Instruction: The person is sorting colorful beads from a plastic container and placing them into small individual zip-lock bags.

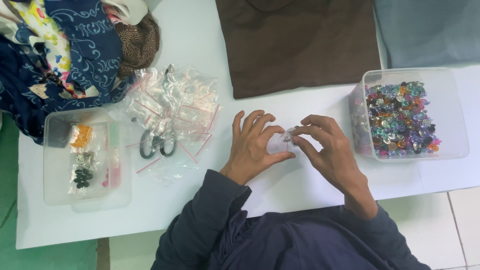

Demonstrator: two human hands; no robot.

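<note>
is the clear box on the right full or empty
Partly full: the clear plastic box holds a heap of colourful beads against its left side, while its right side is bare.

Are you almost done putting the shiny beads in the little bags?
Hard to say what is done: no filled bag shows clearly. In hand: the left hand and right hand pinch one small clear bead at a small clear plastic bag. Left: the clear plastic tub holds many colourful glass beads, and a pile of small red-striped zip bags lies beside black-handled scissors.
</note>
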